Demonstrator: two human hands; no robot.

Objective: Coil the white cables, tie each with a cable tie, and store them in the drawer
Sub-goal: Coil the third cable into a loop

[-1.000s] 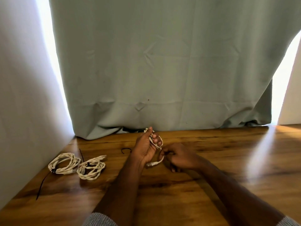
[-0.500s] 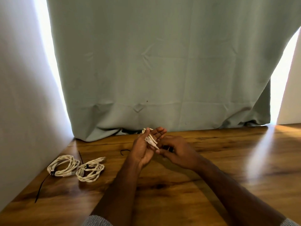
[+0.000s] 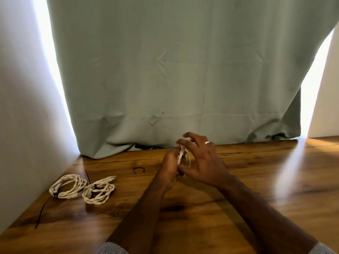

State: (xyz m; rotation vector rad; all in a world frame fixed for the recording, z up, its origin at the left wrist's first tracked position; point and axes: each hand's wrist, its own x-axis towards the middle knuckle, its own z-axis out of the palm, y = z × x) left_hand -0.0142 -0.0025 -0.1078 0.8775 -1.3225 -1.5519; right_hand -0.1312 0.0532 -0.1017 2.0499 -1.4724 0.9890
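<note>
Head view: a small white cable coil (image 3: 184, 158) is held above the worktop (image 3: 201, 208), approx. centre, near the curtain (image 3: 165, 70). It is clamped in the left hand (image 3: 169, 165), fingers curled round the loops. The right hand (image 3: 202, 160) is at the coil w/ thumb touching the lower loops and fingers spread and relaxed over the top, so that grip is apart.

Two coils already tied w/ black ties, the left coil (image 3: 67, 186) and the second coil (image 3: 99, 192), lie touching at the worktop's left.

Step judged: coiling of a third cable, nearly done. Next: the loose black tie (image 3: 138, 170), just left of the hands, is probably to be picked up by the right hand while the coil is kept pinched. No drawer is seen.
</note>
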